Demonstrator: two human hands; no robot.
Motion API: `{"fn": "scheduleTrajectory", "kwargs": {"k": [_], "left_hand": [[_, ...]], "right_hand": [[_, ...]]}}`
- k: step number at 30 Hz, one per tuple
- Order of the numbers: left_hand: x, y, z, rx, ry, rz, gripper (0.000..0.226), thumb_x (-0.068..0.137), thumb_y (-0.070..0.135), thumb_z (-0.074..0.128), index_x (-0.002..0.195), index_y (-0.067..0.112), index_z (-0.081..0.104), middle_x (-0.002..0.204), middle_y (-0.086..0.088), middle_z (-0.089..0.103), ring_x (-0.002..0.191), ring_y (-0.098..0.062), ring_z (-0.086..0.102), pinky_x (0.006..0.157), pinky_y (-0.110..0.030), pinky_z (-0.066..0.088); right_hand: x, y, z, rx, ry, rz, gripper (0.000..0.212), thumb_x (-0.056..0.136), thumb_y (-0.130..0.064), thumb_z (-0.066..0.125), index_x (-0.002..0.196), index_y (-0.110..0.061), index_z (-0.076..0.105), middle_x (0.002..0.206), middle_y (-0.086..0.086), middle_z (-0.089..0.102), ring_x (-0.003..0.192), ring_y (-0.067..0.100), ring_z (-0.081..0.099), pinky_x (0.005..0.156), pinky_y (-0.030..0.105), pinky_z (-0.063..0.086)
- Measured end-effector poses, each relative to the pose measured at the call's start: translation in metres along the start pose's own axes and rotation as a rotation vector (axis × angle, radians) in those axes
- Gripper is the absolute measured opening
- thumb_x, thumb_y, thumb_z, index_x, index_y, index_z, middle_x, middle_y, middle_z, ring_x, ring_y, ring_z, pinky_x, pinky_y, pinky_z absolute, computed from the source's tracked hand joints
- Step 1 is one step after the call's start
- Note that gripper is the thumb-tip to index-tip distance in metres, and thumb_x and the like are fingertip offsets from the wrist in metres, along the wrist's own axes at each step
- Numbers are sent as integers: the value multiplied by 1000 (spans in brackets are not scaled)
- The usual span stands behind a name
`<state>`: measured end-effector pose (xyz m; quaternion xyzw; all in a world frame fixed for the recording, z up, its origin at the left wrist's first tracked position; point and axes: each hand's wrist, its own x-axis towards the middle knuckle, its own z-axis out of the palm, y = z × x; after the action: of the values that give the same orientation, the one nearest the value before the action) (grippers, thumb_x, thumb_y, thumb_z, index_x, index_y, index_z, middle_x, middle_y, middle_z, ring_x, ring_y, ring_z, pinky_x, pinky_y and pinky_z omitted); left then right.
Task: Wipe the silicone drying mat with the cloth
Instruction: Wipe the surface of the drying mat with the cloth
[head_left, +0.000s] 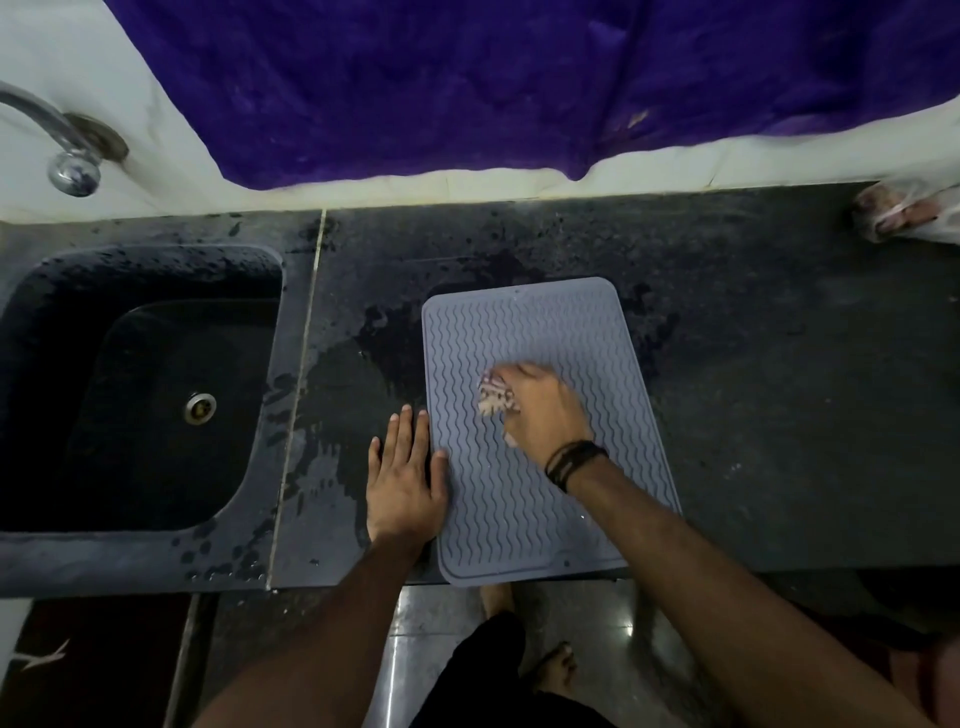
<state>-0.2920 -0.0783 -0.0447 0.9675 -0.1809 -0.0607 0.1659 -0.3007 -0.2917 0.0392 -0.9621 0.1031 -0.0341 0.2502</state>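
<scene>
Purple fabric (467, 88) is hanging across the top of the frame, covering most of the pale wall. Below it, a dark stone counter (779, 374) is stretching across the middle of the frame, showing wet patches and splashes left of centre. At the left, a black sink (62, 395) is sitting sunk into the counter, with a metal drain (200, 407) in its floor and a chrome tap (62, 145) reaching in from the upper left corner.

Just right of centre, the grey silicone drying mat (545, 519) is lying flat on the counter, its wavy ridges facing up and its near edge reaching the counter's front edge.

I am pressing my left hand (405, 483) flat, fingers spread, on the counter and over the mat's left edge, gripping nothing. I am curling my right hand (540, 410) around a bunched pale cloth (493, 397), pressing it onto the middle of the mat; the hand looks blurred. Dark bands (574, 462) are circling my right wrist.

At the far right edge, a crumpled plastic bag (904, 213) is resting on the counter.
</scene>
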Motion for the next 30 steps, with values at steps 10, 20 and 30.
{"fn": "scheduleTrajectory", "kwargs": {"k": [10,20,30], "left_hand": [[1,0,1,0,-3,7,64,103,48,17,160,18,20,168,1,11,155,-13,3,126,-45,5],[34,10,-15,61,8,12,63,101,46,30,151,9,39,151,-15,44,139,-32,42,121,-51,20],[100,7,-9,2,11,46,63,104,43,22,158,11,23,166,-11,18,154,-25,12,126,-46,5]], "right_hand": [[-10,11,39,-347,-243,-160,72,92,-3,40,154,-13,4,162,8,3,149,24,-1,120,39,-9],[-34,21,6,-142,-273,-269,65,85,0,56,146,-13,39,153,7,36,143,24,29,118,31,7],[47,14,21,-226,-211,-156,68,83,-2,61,146,-8,37,153,12,35,142,26,29,120,37,16]]}}
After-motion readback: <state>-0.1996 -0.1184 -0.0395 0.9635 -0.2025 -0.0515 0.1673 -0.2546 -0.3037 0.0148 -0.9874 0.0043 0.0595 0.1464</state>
